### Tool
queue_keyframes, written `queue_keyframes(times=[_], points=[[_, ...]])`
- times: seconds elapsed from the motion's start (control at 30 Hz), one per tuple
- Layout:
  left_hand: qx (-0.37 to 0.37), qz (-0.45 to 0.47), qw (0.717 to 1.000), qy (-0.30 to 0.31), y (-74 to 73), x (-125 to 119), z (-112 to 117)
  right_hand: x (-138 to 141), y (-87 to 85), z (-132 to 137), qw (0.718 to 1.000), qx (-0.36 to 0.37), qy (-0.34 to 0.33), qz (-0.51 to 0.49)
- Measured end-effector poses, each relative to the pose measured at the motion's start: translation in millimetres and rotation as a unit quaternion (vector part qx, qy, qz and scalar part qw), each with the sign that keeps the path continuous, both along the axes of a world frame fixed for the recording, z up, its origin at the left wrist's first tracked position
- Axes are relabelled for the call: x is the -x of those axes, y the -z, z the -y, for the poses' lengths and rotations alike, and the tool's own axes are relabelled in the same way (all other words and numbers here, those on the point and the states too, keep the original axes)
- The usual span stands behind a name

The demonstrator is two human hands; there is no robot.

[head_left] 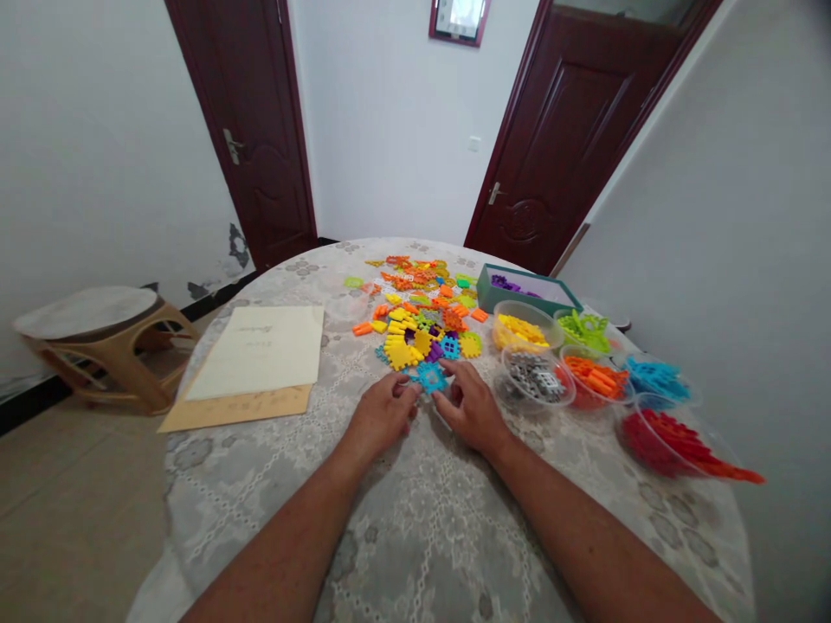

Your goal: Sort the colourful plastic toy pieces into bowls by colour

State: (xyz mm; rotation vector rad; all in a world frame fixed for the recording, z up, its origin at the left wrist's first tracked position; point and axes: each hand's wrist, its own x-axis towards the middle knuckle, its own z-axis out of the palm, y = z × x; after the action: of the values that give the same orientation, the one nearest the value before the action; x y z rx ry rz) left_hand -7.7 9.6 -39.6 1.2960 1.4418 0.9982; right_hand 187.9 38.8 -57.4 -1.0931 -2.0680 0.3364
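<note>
My left hand (383, 413) and my right hand (471, 405) rest on the round table (415, 519), side by side. Between their fingertips lies a blue plastic building piece (430, 377), and both hands pinch it at its edges. Just beyond it spreads a pile of loose plastic pieces (425, 316) in yellow, orange, green, purple and blue. The fingers of both hands are curled toward the blue piece.
Right of the hands stand several clear bowls of sorted pieces: yellow (523, 329), grey (536, 377), orange (595, 377), green (585, 330), blue (659, 378), red (675, 441). A green box (523, 286) holds purple pieces. Papers (256, 355) lie at the left; a stool (104, 342) stands beside the table.
</note>
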Motion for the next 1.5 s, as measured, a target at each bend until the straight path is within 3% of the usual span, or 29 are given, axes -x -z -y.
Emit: queue_keyframes(times=[0.1, 0.17, 0.3, 0.47, 0.6, 0.9, 1.03, 1.17, 1.33, 1.43, 1.5], points=[[0.001, 0.076, 0.997, 0.008, -2.8, 1.2, 0.4, 8.8, -2.2, 6.0, 0.995, 0.002, -0.093, -0.021], [0.006, 0.089, 0.996, -0.023, -4.0, 2.5, 1.0, 11.9, -0.7, 7.3, 0.995, -0.007, -0.1, -0.006], [0.005, 0.089, 0.988, -0.13, -5.8, 4.9, 0.6, 10.1, 5.6, 2.5, 0.993, -0.035, -0.016, 0.112], [0.009, 0.227, 0.956, -0.186, -7.8, 5.8, -1.2, 10.0, 4.0, 0.2, 0.972, -0.001, 0.039, 0.233], [0.009, 0.289, 0.941, -0.177, -8.0, 6.4, -0.5, 11.4, -2.8, 3.1, 0.975, 0.0, 0.034, 0.221], [0.019, 0.275, 0.948, -0.162, -4.8, 6.0, 0.2, 8.2, -3.7, 3.0, 0.98, 0.015, 0.023, 0.197], [0.036, 0.271, 0.951, -0.145, -6.2, 5.7, 0.1, 7.3, -3.7, 2.7, 0.996, -0.006, 0.02, 0.091], [0.065, 0.286, 0.953, -0.082, -10.7, 3.8, 3.2, 8.8, -5.8, 5.2, 0.998, -0.057, -0.001, -0.013], [0.068, 0.292, 0.954, -0.001, -13.4, -1.7, 9.3, 11.6, -10.5, 9.1, 0.995, -0.053, -0.075, 0.029], [0.069, 0.293, 0.954, -0.01, -12.6, -3.7, 9.9, 11.0, -9.7, 9.3, 0.993, -0.068, -0.091, 0.03], [0.072, 0.3, 0.95, -0.048, -12.3, -4.0, 9.0, 9.3, -5.8, 7.2, 0.996, -0.075, -0.042, 0.033]])
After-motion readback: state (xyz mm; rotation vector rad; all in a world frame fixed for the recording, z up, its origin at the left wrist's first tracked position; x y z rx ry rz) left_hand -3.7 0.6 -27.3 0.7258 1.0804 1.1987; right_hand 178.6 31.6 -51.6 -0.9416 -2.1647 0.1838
